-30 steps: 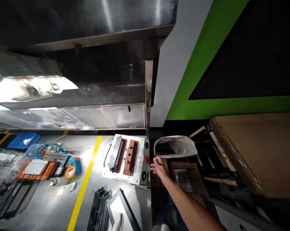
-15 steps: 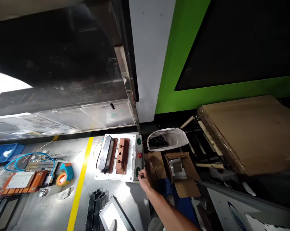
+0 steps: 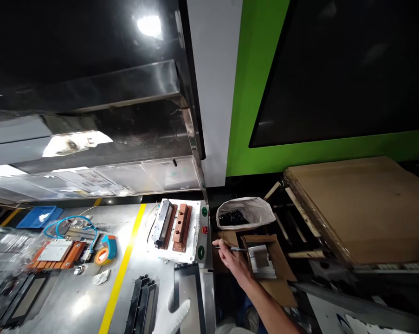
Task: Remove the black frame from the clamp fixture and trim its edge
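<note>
One view only, the head camera: my right hand [image 3: 232, 257] has left the green button [image 3: 201, 252] it touched half a second ago and now pinches a thin dark rod [image 3: 234, 249] over the open cardboard box [image 3: 269, 260]. My gloved left hand [image 3: 172, 316] lies flat, fingers released, against the black-framed panel [image 3: 188, 290], which now lies squarer on the steel bench [image 3: 73, 301].

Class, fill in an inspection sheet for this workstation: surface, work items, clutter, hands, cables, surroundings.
Surface: steel bench with a yellow stripe.
Work items: black-framed panel at the bench edge; thin dark strip over an open cardboard box.
Clutter: white fixture plate carrying copper blocks, tape roll, stacked black frames, blue tray.
Hands: gloved left hand rests on the panel; bare right hand pinches the strip.
Cables: blue tubing looped at the left; a thin black lead beside the fixture plate.
Surroundings: white bag of dark parts, big cardboard sheet, green wall.
</note>
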`<state>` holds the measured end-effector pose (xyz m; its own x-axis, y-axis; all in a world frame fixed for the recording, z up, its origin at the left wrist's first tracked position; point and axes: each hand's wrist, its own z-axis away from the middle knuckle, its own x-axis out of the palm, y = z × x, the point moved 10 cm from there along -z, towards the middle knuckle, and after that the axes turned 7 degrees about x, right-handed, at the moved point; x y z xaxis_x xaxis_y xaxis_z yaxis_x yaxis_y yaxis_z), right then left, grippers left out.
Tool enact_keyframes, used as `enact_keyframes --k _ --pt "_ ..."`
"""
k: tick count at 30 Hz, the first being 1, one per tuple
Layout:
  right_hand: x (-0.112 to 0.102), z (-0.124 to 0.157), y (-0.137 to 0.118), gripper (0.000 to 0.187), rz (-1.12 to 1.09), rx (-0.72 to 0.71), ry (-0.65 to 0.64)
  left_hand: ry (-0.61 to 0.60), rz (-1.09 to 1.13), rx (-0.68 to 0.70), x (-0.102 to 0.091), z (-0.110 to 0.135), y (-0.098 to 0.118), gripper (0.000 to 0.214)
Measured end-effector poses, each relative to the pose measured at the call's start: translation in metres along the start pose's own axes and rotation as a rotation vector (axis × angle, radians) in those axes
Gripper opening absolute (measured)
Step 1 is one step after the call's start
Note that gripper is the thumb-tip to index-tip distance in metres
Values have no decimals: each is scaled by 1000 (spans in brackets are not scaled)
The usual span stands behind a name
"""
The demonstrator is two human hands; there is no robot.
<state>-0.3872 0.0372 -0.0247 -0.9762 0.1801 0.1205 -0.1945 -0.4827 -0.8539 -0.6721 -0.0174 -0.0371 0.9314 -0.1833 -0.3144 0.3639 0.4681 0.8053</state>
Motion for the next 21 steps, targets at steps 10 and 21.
enact_keyframes --k 10,21 --pt "-13 72 -81 45 163 -201 -35 -362 255 106 64 41 75 89" --pt "-46 90 -82 50 287 -265 175 -433 178 152 76 69 98 85"
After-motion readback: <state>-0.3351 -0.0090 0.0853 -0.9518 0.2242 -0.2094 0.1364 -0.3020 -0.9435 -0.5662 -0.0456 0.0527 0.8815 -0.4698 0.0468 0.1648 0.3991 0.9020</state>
